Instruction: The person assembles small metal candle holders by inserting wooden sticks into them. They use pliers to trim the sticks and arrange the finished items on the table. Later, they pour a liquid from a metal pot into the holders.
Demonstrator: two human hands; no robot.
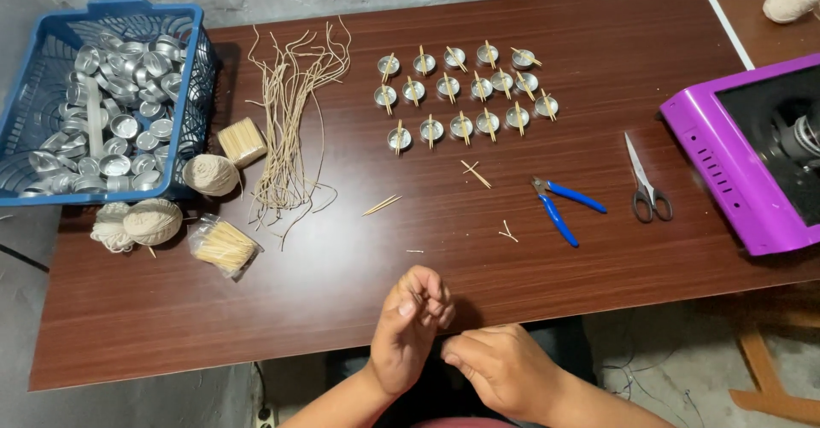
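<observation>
I have both hands at the near edge of the brown table (342, 291), close together. My left hand (408, 325) is raised with its fingertips pinched together, on something too small to make out. My right hand (504, 364) lies just beside it, fingers curled loosely, thumb touching the forefinger; whether it grips anything I cannot tell. Farther off sit rows of small metal cups (465, 90) with sticks across them. Blue-handled pliers (559, 206) and scissors (645, 184) lie right; a wick bundle (290, 120) and blue basket (51, 31) left.
</observation>
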